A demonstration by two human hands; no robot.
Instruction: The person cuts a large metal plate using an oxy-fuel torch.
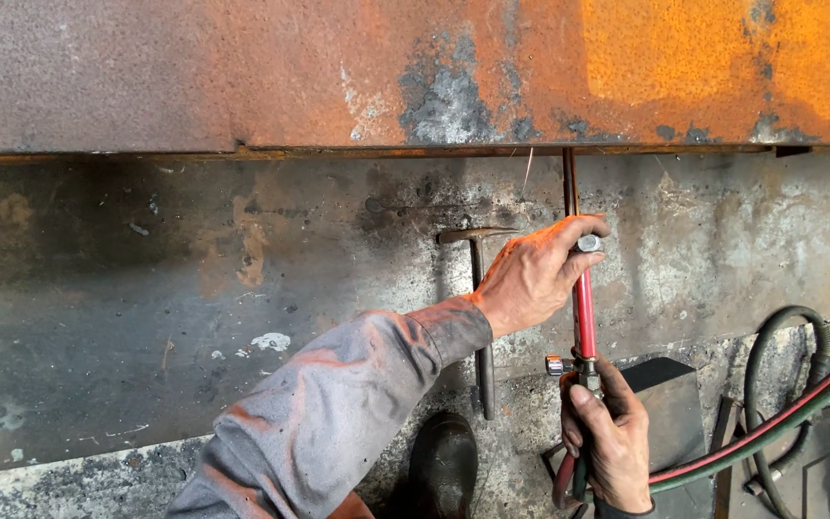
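Nearest: right hand [612, 442] clenched around the valve end of a cutting torch [583, 308], thumb up beside a small silver knob. Red and green hoses [770, 428] trail off to the right from under this hand. A dark boot [444, 466] shows below the grey sleeve [338, 404]. Further up: left hand [535, 274] grasping the torch's red handle near its top, fingers wrapped over it. Torch stands near upright, its thin tube reaching the seam under the rusty orange plate [386, 67]. A chipping hammer [480, 308] lies on the grey steel plate [127, 288], just left of the torch. A dark block [670, 404] sits right of the lower hand.
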